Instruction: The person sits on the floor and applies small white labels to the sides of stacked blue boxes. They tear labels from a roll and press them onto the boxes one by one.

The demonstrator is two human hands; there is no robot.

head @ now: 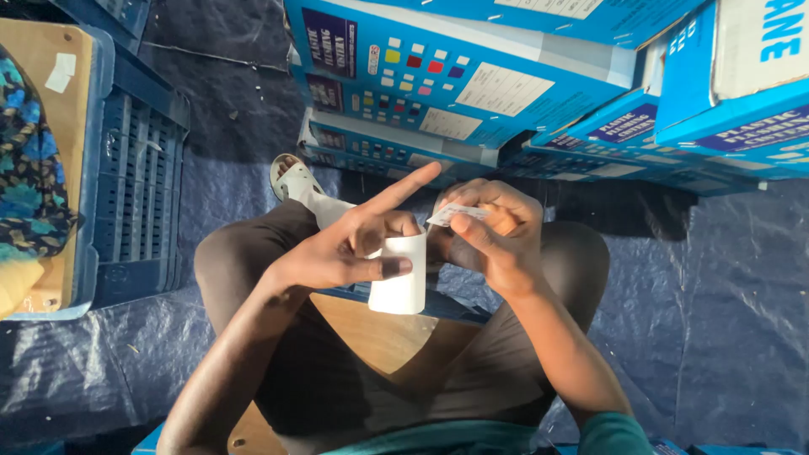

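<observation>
My left hand [350,244] grips a white roll of paper strip [400,274] between thumb and curled fingers, with the index finger stretched out straight toward the blue boxes. My right hand [493,236] pinches a small white label [455,213] just above the roll's top end. Both hands are held over my lap, above my knees in dark trousers.
Stacked blue cardboard boxes [472,76] with coloured squares fill the top and right. A blue plastic crate [139,177] with a wooden board [46,93] and patterned cloth [29,168] stands at the left. A white sandal [295,181] rests on the dark tarpaulin floor [725,320].
</observation>
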